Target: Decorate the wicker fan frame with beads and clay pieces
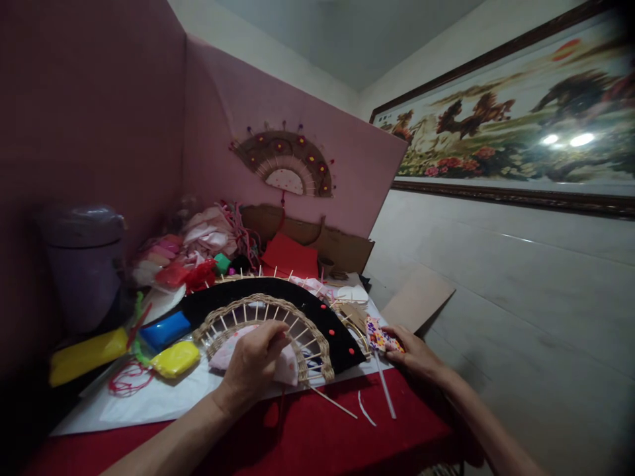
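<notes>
A fan-shaped craft piece lies on the table, with a black fabric band (268,288), a woven straw arc (317,324), thin wooden sticks and a pale dotted half-round (233,347) at its base. Three small red dots sit on the band's right side. My left hand (255,357) is over the half-round, closed with fingertips pressed together; anything between them is too small to make out. To the right of the fan, my right hand (414,354) grips a colourful flower-patterned piece (377,336). A clear stick (385,390) reaches down from beside that piece.
Yellow clay packs (176,359) and a blue pack (165,330) lie left of the fan. Behind are red sheets (289,256), pink fabric (211,228) and cardboard (342,246). A lidded container (86,271) stands far left. A decorated fan (282,149) hangs on the pink panel.
</notes>
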Motion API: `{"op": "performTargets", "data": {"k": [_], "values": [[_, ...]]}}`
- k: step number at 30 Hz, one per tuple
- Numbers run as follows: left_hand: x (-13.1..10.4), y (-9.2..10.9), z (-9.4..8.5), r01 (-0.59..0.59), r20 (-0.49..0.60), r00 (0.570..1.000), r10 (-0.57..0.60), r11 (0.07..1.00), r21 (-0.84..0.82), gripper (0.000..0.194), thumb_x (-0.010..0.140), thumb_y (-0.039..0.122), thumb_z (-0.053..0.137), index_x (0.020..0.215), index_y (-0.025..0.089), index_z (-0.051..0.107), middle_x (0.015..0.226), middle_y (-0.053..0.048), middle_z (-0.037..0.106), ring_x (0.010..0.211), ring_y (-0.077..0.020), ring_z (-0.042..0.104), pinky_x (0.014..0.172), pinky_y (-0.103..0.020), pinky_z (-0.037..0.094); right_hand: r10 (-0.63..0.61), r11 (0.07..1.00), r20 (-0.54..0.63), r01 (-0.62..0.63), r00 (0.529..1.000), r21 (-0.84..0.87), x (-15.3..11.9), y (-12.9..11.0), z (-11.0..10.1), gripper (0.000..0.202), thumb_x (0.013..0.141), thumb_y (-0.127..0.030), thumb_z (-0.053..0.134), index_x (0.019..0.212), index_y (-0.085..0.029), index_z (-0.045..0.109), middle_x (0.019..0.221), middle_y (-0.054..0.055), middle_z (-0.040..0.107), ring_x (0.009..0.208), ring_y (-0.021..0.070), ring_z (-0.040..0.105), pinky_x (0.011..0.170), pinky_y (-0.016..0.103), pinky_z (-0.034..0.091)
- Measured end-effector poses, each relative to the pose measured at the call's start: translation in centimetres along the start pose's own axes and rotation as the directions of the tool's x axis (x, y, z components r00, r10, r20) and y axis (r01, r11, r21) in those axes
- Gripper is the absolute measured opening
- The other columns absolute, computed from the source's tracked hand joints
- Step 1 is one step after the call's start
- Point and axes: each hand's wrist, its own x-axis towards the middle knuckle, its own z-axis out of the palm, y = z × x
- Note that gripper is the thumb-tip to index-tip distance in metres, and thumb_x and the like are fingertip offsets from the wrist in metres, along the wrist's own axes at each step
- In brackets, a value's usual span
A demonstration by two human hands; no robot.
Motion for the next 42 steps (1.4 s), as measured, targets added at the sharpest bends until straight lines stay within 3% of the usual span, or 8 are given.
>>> {"op": "performTargets", "data": {"k": [4,7,10,12,15,20,30,42], "values": [[0.2,0.2,-0.2,0.003,-0.022,1.000,-0.002,1.000,0.024,0.005,0.081,0.016,0.053,0.079,0.018,0.057,0.071,0.000,0.061,0.064,-0.0116,0.056,0.060,-0.023,0.042,0.061,0.992,-0.002,-0.061,0.998,-0.108,0.1,-0.8,-0.6,0.053,0.067,-0.032,0.056,0.117,-0.013,0.056,0.117,0.016,0.058,0.108,0.0285,0.055,0.093,0.040,0.040],[0.5,0.5,-0.6,0.020,-0.026,1.000,-0.018,0.998,0.061,0.013,0.082,0.026,0.055,0.073,0.018,0.056,0.063,0.002,0.058,0.056,-0.0108,0.052,0.055,-0.022,0.040,0.051,0.977,-0.194,-0.090,0.980,-0.196,-0.1,-2.9,-1.2,0.045,0.070,-0.034,0.056,0.110,-0.014,0.061,0.108,0.016,0.061,0.102,0.0298,0.057,0.090,0.041,0.041],[0.6,0.5,-0.7,0.001,-0.029,1.000,0.001,0.998,0.065,0.024,0.088,0.029,0.045,0.071,0.018,0.058,0.059,0.002,0.057,0.054,-0.0104,0.053,0.053,-0.022,0.039,0.029,1.000,-0.394,-0.027,0.919,0.012,0.4,-6.4,-1.2,0.035,0.079,-0.031,0.045,0.106,-0.015,0.062,0.108,0.014,0.062,0.098,0.0248,0.059,0.087,0.037,0.043],[0.5,0.2,-0.6,-0.012,-0.041,0.999,0.014,0.998,0.054,0.026,0.090,0.027,0.041,0.074,0.017,0.059,0.058,0.002,0.057,0.053,-0.0102,0.053,0.053,-0.021,0.039,0.042,0.975,-0.420,0.055,0.907,0.216,1.4,-8.6,-0.8,0.034,0.082,-0.036,0.044,0.101,-0.015,0.063,0.104,0.012,0.064,0.097,0.0240,0.060,0.086,0.036,0.044],[0.6,0.0,-0.6,-0.024,-0.073,0.997,0.025,0.999,0.024,0.016,0.087,0.022,0.046,0.083,0.017,0.061,0.066,0.001,0.062,0.059,-0.0104,0.057,0.055,-0.021,0.042,0.113,0.856,-0.319,0.070,0.941,0.512,3.8,-11.0,0.0,0.030,0.081,-0.043,0.050,0.079,-0.015,0.062,0.085,0.008,0.067,0.084,0.0223,0.062,0.075,0.032,0.048],[0.7,0.3,-0.9,-0.019,-0.048,0.999,0.020,1.000,0.021,0.009,0.081,0.019,0.051,0.084,0.017,0.060,0.075,-0.001,0.063,0.065,-0.0118,0.058,0.058,-0.022,0.044,0.263,0.589,0.065,-0.214,0.963,0.780,8.2,-12.6,0.5,0.037,0.086,-0.049,0.048,0.073,-0.015,0.055,0.068,0.005,0.065,0.061,0.0137,0.062,0.054,0.023,0.048],[2.3,-0.4,-1.4,0.123,-0.129,0.984,-0.119,0.992,0.022,0.012,0.082,0.027,0.054,0.081,0.019,0.063,0.076,-0.001,0.065,0.068,-0.0135,0.059,0.062,-0.025,0.046,-0.021,0.598,0.398,-0.308,0.917,0.740,12.3,-13.2,1.3,0.055,0.080,-0.064,0.047,0.075,-0.011,0.064,0.052,0.002,0.060,0.040,0.0082,0.047,0.040,0.019,0.034],[8.1,0.0,0.5,0.107,0.030,0.994,-0.110,0.992,0.073,0.004,0.073,0.017,0.060,0.072,0.018,0.063,0.071,0.000,0.062,0.065,-0.0129,0.057,0.061,-0.025,0.042,-0.229,0.588,0.374,-0.178,0.899,0.789,12.9,-11.6,1.7,0.056,0.078,-0.064,0.050,0.090,-0.012,0.065,0.064,0.003,0.064,0.049,0.0096,0.052,0.043,0.018,0.035]]}}
